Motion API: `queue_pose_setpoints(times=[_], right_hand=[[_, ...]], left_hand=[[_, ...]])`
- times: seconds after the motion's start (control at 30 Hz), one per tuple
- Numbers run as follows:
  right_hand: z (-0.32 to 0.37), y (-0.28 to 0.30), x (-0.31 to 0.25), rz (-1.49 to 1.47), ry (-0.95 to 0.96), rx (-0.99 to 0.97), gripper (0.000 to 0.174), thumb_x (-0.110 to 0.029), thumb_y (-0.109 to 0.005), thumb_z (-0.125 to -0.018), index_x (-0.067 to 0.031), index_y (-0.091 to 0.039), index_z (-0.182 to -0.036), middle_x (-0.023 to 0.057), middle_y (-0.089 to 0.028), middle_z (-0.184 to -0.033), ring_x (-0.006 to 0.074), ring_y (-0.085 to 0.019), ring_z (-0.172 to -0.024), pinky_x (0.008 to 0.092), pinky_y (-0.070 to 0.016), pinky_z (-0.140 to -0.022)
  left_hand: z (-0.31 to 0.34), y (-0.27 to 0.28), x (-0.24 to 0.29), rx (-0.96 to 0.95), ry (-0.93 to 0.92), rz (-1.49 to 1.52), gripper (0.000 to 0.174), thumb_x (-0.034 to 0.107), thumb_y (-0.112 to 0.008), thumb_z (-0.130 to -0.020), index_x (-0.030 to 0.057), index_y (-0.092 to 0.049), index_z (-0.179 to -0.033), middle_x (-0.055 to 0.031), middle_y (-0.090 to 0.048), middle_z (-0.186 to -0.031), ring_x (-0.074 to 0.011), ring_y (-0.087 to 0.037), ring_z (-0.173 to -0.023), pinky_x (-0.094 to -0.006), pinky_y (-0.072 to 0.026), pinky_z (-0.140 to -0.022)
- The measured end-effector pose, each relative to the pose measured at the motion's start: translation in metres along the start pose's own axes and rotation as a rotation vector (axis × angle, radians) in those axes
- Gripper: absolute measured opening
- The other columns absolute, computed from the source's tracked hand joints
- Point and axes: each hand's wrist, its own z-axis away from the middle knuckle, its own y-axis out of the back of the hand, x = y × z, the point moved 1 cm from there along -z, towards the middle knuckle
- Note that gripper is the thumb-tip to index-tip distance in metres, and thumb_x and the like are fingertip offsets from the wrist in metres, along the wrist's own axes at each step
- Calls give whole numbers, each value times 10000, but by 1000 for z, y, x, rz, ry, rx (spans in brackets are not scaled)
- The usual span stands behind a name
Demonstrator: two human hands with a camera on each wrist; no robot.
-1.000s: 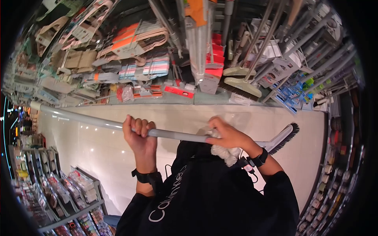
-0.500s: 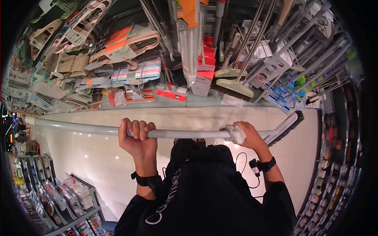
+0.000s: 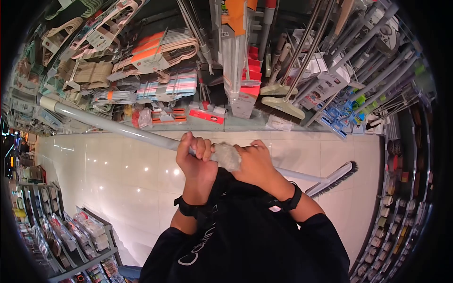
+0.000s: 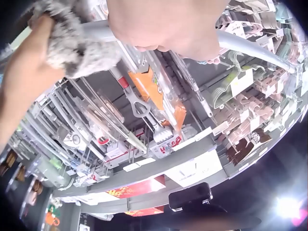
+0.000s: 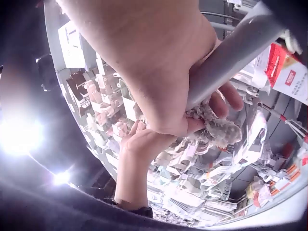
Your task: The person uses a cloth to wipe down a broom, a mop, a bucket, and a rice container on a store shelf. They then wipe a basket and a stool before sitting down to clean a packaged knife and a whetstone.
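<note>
A long grey pole [image 3: 118, 128] slants across the head view, with a dark-bristled brush head [image 3: 332, 179] at its right end. My left hand [image 3: 197, 165] grips the pole near its middle, fingers curled over it. Right beside it, my right hand [image 3: 257, 166] holds a fluffy grey cloth [image 3: 227, 156] round the pole. In the left wrist view the cloth [image 4: 79, 45] wraps the pole close to the left hand [image 4: 166, 24]. The right wrist view shows the pole [image 5: 231, 53] passing through the right hand [image 5: 163, 72], with the cloth [image 5: 219, 130] under its fingers.
Shelving with hangers [image 3: 163, 52], brooms [image 3: 283, 106] and upright poles runs along the far side. A rack of packaged goods [image 3: 96, 228] stands at the lower left, and another shelf [image 3: 391, 207] at the right. Tiled floor [image 3: 122, 174] lies between them.
The right hand and cloth moved right along the pole, then back left to beside the left hand. The left hand shifted right, and the pole now tilts, its left end higher and brush end lower.
</note>
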Motion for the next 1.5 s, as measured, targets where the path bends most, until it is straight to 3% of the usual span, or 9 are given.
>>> queue_pose_setpoints(times=[0.2, 0.33, 0.67, 0.87, 1.0, 1.1, 1.17, 1.27, 1.5], right_hand=[[38, -3, 71, 130, -82, -75, 438, -341, -621, -653, -74, -647, -1000, 119, -662, -801, 272, -626, -797, 476, -344, -946], [59, 6, 130, 266, -136, -120, 426, -339, -623, -647, -105, -651, -1003, 96, -661, -879, 246, -606, -887, 472, -332, -973], [106, 42, 244, 448, -13, 203, 503, -226, -692, -433, -88, -641, -914, 42, -615, -875, 218, -507, -957, 443, -275, -975], [106, 63, 250, 546, -123, 156, 500, -224, -747, -425, -126, -623, -899, 26, -601, -917, 226, -507, -978, 491, -257, -1029], [95, 77, 243, 655, -38, 333, 510, -246, -767, -421, -149, -624, -901, 7, -603, -836, 212, -513, -974, 502, -222, -1064], [89, 85, 241, 654, -87, 184, 534, -249, -771, -433, -135, -623, -934, 24, -610, -845, 200, -532, -960, 484, -203, -1077], [86, 86, 243, 635, -71, 190, 533, -235, -767, -443, -123, -616, -942, 36, -615, -849, 206, -547, -936, 464, -217, -1067], [84, 84, 240, 553, -49, 204, 504, -220, -751, -480, -98, -603, -947, 69, -621, -829, 220, -573, -885, 423, -252, -1031], [45, 69, 153, 466, 139, 155, 276, -211, -666, -603, -95, -580, -839, 87, -607, -654, 256, -601, -680, 381, -370, -861]], left_hand=[[-8, 13, 24, -3, -16, 141, 303, 211, -442, -896, 123, -428, -607, 24, -288, -442, -101, -267, -392, -283, -400, -548], [-9, 14, 40, 17, -86, 158, 309, 214, -442, -906, 122, -422, -611, 26, -282, -437, -96, -260, -383, -271, -397, -551], [-7, 43, 100, -158, -191, 175, 329, 232, -390, -937, 116, -403, -629, 24, -267, -451, -95, -259, -392, -296, -395, -589], [-9, 78, 128, 6, -169, 204, 370, 241, -450, -917, 124, -382, -573, 30, -216, -442, -95, -244, -381, -294, -389, -582], [-13, 86, 127, 159, -159, 260, 386, 234, -497, -896, 127, -352, -555, 32, -201, -449, -87, -215, -379, -280, -377, -553], [-16, 97, 125, 176, -165, 272, 384, 223, -490, -900, 131, -347, -555, 32, -215, -451, -84, -211, -377, -256, -367, -549], [-18, 100, 121, -55, -178, 297, 375, 218, -469, -909, 134, -346, -564, 39, -231, -454, -80, -231, -370, -224, -344, -507], [-13, 96, 120, -175, -226, 301, 371, 224, -445, -919, 135, -348, -572, 46, -256, -450, -73, -268, -365, -201, -315, -453], [-13, 60, 85, -220, -233, 344, 343, 248, -426, -910, 135, -352, -595, 58, -298, -445, -60, -291, -360, -191, -310, -421]])
